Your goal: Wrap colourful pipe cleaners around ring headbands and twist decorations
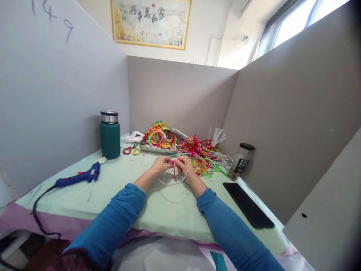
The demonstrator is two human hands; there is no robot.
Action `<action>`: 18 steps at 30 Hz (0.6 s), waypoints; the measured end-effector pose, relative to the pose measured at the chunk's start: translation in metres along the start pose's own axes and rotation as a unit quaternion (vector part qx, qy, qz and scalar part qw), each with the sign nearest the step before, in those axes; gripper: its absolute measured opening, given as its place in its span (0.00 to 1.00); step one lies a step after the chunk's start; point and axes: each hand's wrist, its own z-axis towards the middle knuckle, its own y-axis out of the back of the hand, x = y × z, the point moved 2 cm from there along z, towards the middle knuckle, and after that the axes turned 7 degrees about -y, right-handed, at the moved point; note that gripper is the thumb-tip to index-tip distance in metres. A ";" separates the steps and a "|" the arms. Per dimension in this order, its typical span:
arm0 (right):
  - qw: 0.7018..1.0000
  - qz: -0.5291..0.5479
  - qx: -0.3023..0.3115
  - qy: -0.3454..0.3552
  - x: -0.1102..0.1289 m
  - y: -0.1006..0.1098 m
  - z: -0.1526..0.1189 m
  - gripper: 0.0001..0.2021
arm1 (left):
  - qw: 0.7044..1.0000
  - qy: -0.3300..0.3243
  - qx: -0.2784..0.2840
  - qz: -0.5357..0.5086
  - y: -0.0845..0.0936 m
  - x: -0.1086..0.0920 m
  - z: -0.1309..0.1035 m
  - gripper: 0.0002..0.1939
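My left hand (162, 165) and my right hand (186, 168) meet over the middle of the table, fingers pinched close together. Between them is a pink fuzzy strip (175, 173), one end hanging down, wrapped at the top of a thin white ring (172, 184). The ring's lower curve hangs just above the pale green table cover (163, 210). The fingers of both hands are closed on the pink strip where it meets the ring; the fingertips partly hide it.
A tray (158, 150) of colourful rings and a pile of fuzzy strips (200, 150) lie behind my hands. Scissors (131, 150), a green bottle (109, 135) and a blue glue gun (80, 178) are left; a jar (241, 162) and black phone (248, 205) are right.
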 end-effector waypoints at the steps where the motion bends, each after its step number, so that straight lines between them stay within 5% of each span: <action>1: 1.000 -0.002 0.000 0.000 0.000 0.000 0.000 0.15 | 1.000 -0.007 -0.001 0.022 0.001 -0.001 0.000 0.12; 18: 1.000 0.012 -0.021 -0.018 0.003 0.001 0.000 0.15 | 0.972 -0.117 0.015 0.203 0.001 -0.011 -0.008 0.12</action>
